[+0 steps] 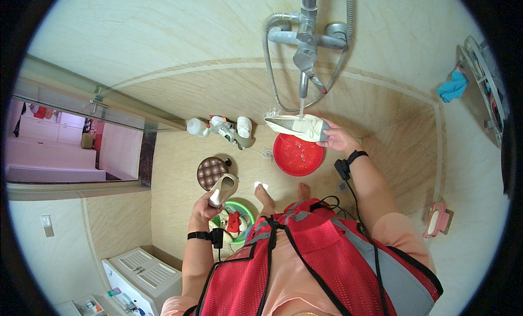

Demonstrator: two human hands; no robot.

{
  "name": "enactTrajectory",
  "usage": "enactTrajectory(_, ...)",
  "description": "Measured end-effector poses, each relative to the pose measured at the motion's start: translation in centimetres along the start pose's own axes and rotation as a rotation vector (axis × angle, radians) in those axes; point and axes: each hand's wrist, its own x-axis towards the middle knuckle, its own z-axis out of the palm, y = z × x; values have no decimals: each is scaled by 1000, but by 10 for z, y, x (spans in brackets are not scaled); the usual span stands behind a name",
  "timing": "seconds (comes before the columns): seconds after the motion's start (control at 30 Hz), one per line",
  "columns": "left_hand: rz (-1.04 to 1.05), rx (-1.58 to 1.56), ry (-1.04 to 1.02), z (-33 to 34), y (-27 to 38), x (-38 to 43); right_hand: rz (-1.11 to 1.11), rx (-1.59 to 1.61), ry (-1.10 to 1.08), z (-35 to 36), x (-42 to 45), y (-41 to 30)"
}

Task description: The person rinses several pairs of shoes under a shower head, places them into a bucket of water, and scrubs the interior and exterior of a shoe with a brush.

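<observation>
My right hand (337,137) holds a cream flat shoe with a bow (282,123) by its grey toe, under the metal spout (303,85). Water runs from the spout into the shoe. Below it on the floor stands a red plastic basin (298,156) with water in it. In my left hand (207,207) is another light-coloured flat shoe (224,187), its opening facing up. Just beneath that hand a green basin (250,212) holds light shoes and a red item (233,222).
A brown padded stool (211,173) stands left of centre. Along the wall are a plastic bottle (197,127), white shoes (244,127) and grey-green shoes (229,132). The mixer tap (305,38) and its hose project from the wall. A white cabinet (143,271) stands at lower left.
</observation>
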Motion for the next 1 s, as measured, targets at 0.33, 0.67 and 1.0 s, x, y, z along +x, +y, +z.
enactTrajectory(0.33, -19, 30, -21, 4, -3, 13, 51, -488, 188, 64, 59, -18)
enactTrajectory(0.67, -24, 47, -68, 36, -1, 16, -301, -1360, 508, 92, 47, -14)
enactTrajectory(1.0, -19, 108, -115, 61, -2, 31, -717, -2157, 499, 210, -66, -60)
